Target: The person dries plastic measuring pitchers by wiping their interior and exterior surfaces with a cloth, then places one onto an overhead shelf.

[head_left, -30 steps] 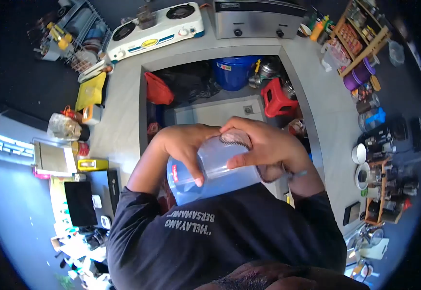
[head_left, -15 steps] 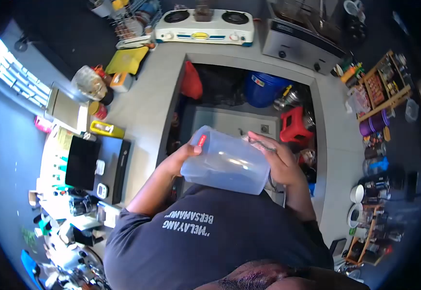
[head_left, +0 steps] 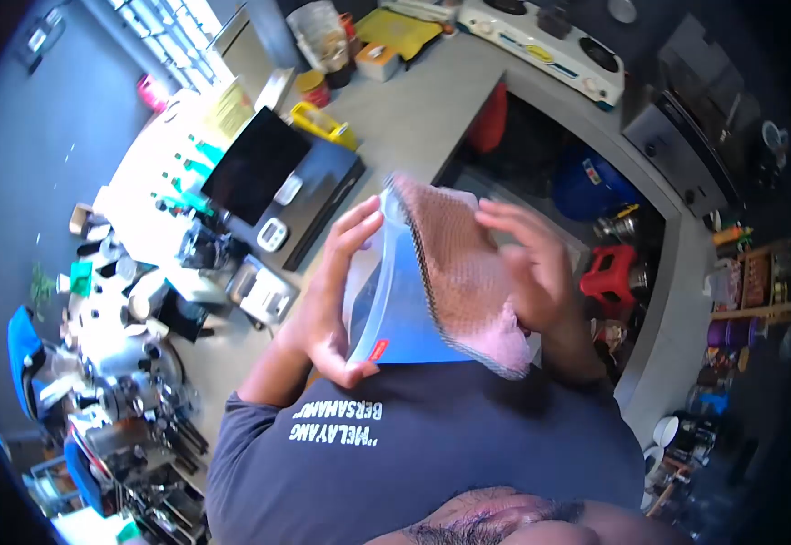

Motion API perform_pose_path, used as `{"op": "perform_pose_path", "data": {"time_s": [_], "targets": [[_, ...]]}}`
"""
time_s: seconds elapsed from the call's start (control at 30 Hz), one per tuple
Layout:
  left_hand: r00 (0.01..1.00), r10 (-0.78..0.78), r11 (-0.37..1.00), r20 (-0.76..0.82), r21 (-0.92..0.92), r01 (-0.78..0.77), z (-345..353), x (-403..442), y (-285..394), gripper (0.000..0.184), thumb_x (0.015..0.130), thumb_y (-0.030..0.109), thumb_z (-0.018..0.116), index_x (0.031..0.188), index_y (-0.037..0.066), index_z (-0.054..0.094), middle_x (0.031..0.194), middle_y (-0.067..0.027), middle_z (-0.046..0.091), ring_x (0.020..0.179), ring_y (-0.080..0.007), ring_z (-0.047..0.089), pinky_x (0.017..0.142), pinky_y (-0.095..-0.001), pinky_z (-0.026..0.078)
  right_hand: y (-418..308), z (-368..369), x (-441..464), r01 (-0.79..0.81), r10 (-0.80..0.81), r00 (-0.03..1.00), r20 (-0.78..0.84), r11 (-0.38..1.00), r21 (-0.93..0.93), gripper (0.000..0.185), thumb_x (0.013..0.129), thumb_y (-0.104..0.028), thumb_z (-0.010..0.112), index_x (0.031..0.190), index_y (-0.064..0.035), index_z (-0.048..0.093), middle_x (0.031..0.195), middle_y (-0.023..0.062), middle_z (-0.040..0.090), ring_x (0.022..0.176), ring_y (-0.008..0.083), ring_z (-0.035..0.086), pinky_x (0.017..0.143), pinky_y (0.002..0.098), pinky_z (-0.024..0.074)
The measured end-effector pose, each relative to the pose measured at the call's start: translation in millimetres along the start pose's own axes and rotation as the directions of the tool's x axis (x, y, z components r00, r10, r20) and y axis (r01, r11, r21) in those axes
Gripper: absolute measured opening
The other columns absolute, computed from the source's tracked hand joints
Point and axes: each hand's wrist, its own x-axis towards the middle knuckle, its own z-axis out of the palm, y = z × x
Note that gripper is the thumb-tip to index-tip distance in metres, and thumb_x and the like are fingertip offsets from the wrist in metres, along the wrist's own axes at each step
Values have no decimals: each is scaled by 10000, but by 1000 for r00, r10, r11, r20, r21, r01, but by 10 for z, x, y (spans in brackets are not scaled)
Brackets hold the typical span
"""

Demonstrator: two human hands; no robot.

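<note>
A clear plastic container (head_left: pixel 395 309) with a small red label is held tilted in front of my chest. My left hand (head_left: pixel 332 300) grips it at the rim, thumb by the label and fingers along the upper edge. Over the container's right side lies a pinkish-brown textured cloth (head_left: pixel 450 254) with a dark patterned border. My right hand (head_left: pixel 536 272) has its fingers curved on the cloth, holding it against the container; the palm is partly hidden and slightly blurred. The container's far side is covered by the cloth.
Beyond my hands is a recessed counter opening with a blue bucket (head_left: pixel 591 182) and a red stool (head_left: pixel 609 275). A white two-burner stove (head_left: pixel 541 50) and a metal fryer (head_left: pixel 681 145) stand behind. To the left, a black-screened device (head_left: pixel 256 166) sits on the counter.
My view has turned toward the left. The container has been rotated and tipped, and the cloth, mostly hidden earlier, now spreads over its side under my right hand.
</note>
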Motion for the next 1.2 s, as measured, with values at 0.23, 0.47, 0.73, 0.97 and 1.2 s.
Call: {"op": "perform_pose_path", "data": {"time_s": [0.23,0.47,0.73,0.97,1.2], "targets": [[996,52,997,-74,63,-48,-476,-507,266,1364,553,732,777,1561,-42,278,1587,-307,239,1504,-439,256,1196,-524,246,25,548,377,-406,229,749,622,901,156,554,988,-357,652,1348,54,557,1259,139,661,1165,187,598,1019,348,469],[989,116,974,-90,205,-95,-676,-727,415,1342,560,756,761,1545,-43,322,1566,-322,280,1475,-475,300,1186,-531,270,-466,905,904,-96,33,610,792,995,33,427,966,-341,648,1212,8,660,1180,232,682,1129,384,642,999,423,479],[988,120,916,-99,395,-72,-816,-750,529,1289,552,715,779,1515,-50,394,1546,-320,316,1434,-483,363,1165,-541,314,-500,1131,1122,-5,39,645,763,999,-46,542,861,-441,744,1192,-16,680,1188,243,683,1103,428,644,983,444,498],[970,60,964,-237,266,6,-792,-609,86,1266,560,694,778,1517,-41,396,1566,-305,289,1442,-448,359,1171,-523,310,553,615,1213,-437,202,509,836,898,49,944,787,-552,824,1442,29,473,1354,195,611,1255,283,594,1104,389,429],[849,224,953,-478,288,-89,-539,-68,-420,1327,605,732,752,1571,-44,276,1605,-288,220,1468,-389,307,1161,-478,310,1273,444,1408,-548,2,778,628,492,677,1168,781,-643,803,1547,86,306,1409,215,553,1294,308,559,1138,410,417]]}}
